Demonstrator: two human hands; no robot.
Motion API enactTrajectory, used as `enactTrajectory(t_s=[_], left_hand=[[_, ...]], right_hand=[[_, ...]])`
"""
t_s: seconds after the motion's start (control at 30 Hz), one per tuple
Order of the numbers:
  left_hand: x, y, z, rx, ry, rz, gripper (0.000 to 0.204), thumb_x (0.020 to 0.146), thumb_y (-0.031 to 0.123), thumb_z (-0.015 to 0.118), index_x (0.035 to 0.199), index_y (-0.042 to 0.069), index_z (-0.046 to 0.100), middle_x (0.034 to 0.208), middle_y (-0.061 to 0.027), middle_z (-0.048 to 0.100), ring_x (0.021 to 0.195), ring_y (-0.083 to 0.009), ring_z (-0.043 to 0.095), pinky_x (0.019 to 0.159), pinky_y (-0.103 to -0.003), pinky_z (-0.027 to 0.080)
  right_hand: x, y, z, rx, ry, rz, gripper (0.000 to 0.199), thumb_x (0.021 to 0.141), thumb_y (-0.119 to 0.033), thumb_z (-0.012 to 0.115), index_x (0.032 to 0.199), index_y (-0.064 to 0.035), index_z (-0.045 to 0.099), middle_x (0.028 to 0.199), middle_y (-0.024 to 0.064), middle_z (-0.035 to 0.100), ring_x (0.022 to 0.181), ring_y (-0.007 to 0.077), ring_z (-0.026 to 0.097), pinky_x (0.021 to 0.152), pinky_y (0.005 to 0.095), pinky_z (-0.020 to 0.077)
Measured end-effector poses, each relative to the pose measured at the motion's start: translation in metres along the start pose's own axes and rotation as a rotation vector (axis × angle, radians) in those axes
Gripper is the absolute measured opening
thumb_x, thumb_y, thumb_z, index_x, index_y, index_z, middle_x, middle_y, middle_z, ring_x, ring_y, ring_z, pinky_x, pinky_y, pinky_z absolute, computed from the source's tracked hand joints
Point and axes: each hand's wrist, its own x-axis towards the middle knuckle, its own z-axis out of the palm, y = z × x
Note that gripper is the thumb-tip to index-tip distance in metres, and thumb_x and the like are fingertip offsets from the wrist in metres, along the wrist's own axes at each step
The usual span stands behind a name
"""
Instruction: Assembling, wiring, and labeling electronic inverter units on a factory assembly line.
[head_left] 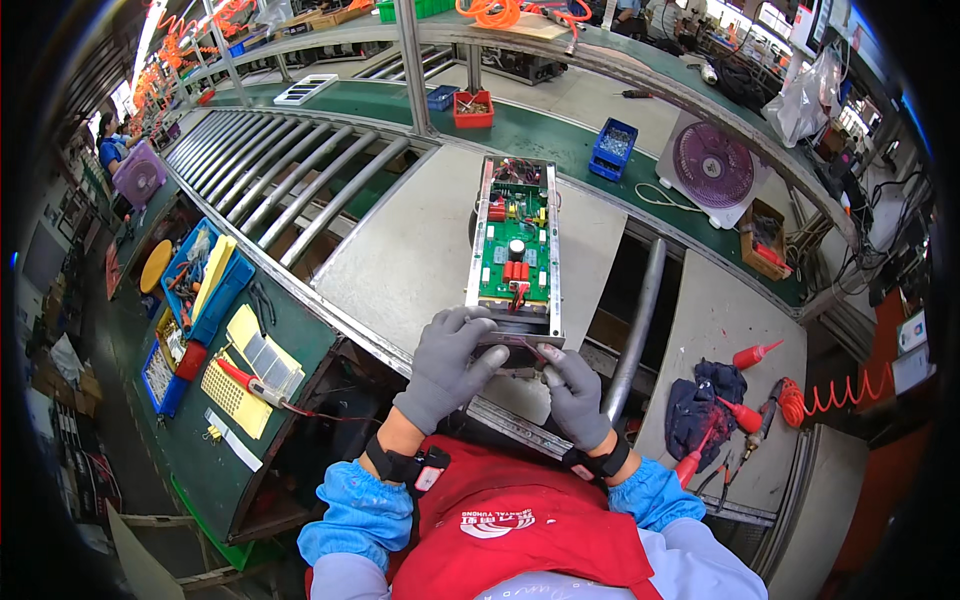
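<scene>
A long, open electronic unit with a green circuit board (517,262) lies on a light board in front of me, between pale metal side rails. Red and yellow components and a round white-topped part stand on the circuit board. Across its near end is a dark end panel (522,340). My left hand (447,362), in a grey glove, grips the panel's left side with fingers and thumb. At the right corner, my gloved right hand (577,392) pinches the same panel. The palm sides of both hands are hidden.
Metal rollers (290,185) run off to the left. A green side table carries a blue tool bin (210,285) and a red-handled tool (240,377). Red squeeze bottles (740,413) and a dark cloth (690,415) lie right. Beyond sit a purple fan (713,163) and blue parts bin (613,150).
</scene>
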Motion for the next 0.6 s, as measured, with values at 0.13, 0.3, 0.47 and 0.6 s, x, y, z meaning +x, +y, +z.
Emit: enactTrajectory(t_s=[0.13, 0.3, 0.47, 0.6], left_hand=[[0.000, -0.001, 0.002, 0.007, 0.021, 0.007, 0.035, 0.084, 0.033, 0.071, 0.101, 0.003, 0.066, 0.110, -0.0150, 0.063, 0.102, -0.0347, 0.059, 0.087, -0.043, 0.049], [0.001, 0.001, 0.005, 0.025, 0.055, 0.003, 0.034, 0.084, 0.033, 0.072, 0.099, 0.003, 0.066, 0.107, -0.0134, 0.064, 0.098, -0.0330, 0.059, 0.084, -0.042, 0.049], [0.004, 0.000, 0.014, 0.101, 0.105, 0.018, 0.032, 0.081, 0.035, 0.075, 0.091, 0.005, 0.065, 0.099, -0.0109, 0.065, 0.094, -0.0318, 0.060, 0.081, -0.041, 0.049], [0.010, 0.000, 0.021, 0.188, 0.153, 0.043, 0.040, 0.076, 0.042, 0.078, 0.078, 0.007, 0.060, 0.089, -0.0081, 0.063, 0.086, -0.0307, 0.059, 0.075, -0.041, 0.047]], right_hand=[[0.000, -0.002, 0.001, 0.003, 0.005, 0.004, 0.039, 0.084, 0.009, 0.057, 0.118, -0.0063, 0.067, 0.082, 0.0116, 0.061, 0.071, 0.0229, 0.062, 0.065, 0.0307, 0.0487], [0.000, -0.001, 0.000, 0.004, -0.001, -0.004, 0.037, 0.085, 0.008, 0.057, 0.118, -0.0067, 0.067, 0.084, 0.0116, 0.062, 0.071, 0.0231, 0.062, 0.064, 0.0313, 0.0491], [-0.001, 0.004, 0.002, -0.009, 0.021, -0.034, 0.036, 0.085, 0.008, 0.058, 0.117, -0.0066, 0.066, 0.085, 0.0130, 0.063, 0.072, 0.0258, 0.063, 0.064, 0.0324, 0.0495], [-0.003, 0.001, -0.004, -0.106, 0.077, -0.077, 0.034, 0.085, 0.005, 0.059, 0.117, -0.0048, 0.066, 0.087, 0.0154, 0.064, 0.073, 0.0289, 0.063, 0.066, 0.0333, 0.0502]])
